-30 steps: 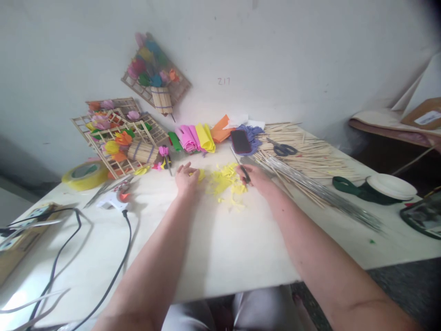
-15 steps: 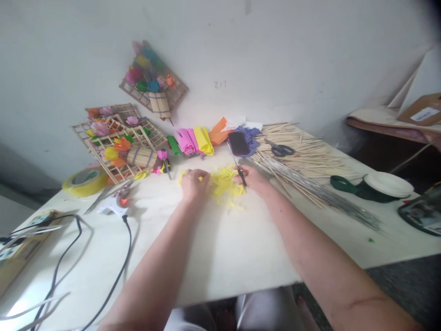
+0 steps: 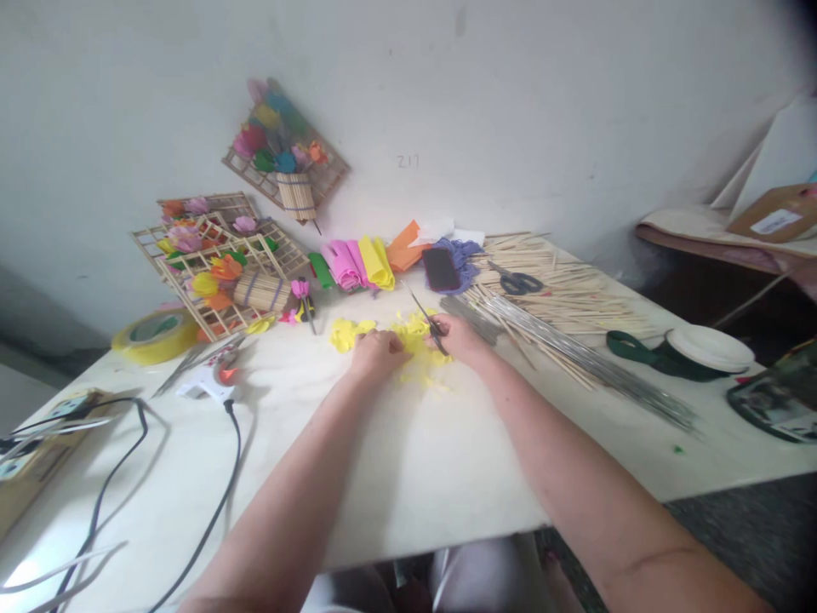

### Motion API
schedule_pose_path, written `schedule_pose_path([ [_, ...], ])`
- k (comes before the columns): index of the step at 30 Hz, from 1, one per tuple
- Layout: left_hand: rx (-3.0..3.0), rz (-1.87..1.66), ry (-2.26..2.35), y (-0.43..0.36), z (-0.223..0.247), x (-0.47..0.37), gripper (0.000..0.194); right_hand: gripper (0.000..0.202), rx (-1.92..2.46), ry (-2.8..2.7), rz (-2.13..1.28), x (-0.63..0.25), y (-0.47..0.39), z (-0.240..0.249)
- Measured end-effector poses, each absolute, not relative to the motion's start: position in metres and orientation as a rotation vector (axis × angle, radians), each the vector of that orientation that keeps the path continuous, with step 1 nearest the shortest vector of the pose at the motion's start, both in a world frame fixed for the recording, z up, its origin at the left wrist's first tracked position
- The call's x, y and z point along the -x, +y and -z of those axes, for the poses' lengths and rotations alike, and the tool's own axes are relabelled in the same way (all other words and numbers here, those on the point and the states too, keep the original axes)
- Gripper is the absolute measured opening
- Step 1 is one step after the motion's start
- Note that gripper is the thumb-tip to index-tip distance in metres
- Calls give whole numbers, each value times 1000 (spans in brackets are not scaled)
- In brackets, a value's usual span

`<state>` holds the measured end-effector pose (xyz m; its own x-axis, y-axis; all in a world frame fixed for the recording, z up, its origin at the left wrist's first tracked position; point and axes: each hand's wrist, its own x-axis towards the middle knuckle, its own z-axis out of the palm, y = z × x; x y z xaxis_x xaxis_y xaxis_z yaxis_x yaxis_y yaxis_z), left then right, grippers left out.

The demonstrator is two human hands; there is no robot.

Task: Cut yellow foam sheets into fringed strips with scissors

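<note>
My right hand point(image 3: 456, 335) is closed round the dark handles of a pair of scissors point(image 3: 421, 304), the blades pointing up and to the left. Under and beside it lies a loose heap of yellow crepe paper scraps point(image 3: 418, 328). My left hand point(image 3: 378, 351) is at the heap's left side, its fingers curled together on yellow paper; what sits between the fingertips is mostly hidden. Just left of that hand is a small pile of yellow paper pieces point(image 3: 345, 334).
Rolls of pink crepe paper point(image 3: 345, 264), a phone point(image 3: 440, 269) and a second pair of scissors point(image 3: 517, 279) lie behind. Wooden sticks point(image 3: 574, 298) and wires point(image 3: 593, 358) spread rightward. Leftward are a glue gun point(image 3: 208, 381), its cord, tape point(image 3: 153, 335) and flower-decorated lattices point(image 3: 223, 272).
My left hand has moved right, from the small yellow pile onto the scrap heap, uncovering the pile. My right hand has shifted slightly left with the scissors.
</note>
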<state>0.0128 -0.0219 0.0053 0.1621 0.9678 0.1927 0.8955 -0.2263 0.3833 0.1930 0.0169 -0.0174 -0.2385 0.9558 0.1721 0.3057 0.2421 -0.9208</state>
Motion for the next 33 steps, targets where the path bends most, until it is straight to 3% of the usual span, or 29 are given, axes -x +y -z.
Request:
schedule_pose_path([
  [6, -2236, -839, 1838, -20, -1, -16, 14, 42, 1187, -1649, -1015, -193, 19, 17],
  [13, -1691, -1214, 1487, -17, 8, -15, 22, 43, 1140, -1400, -1229, -188, 13, 8],
  [21, -1453, -1119, 1223, -19, 8, -21, 38, 39, 1172, -1510, -1097, -183, 2, -4],
  [27, -1478, -983, 1271, -21, 9, -21, 25, 35, 1165, -1707, -700, -182, 2, -2],
  [33, -1234, -1272, 1221, -15, 5, -15, 30, 38, 1160, -1574, -977, -184, 3, -2],
])
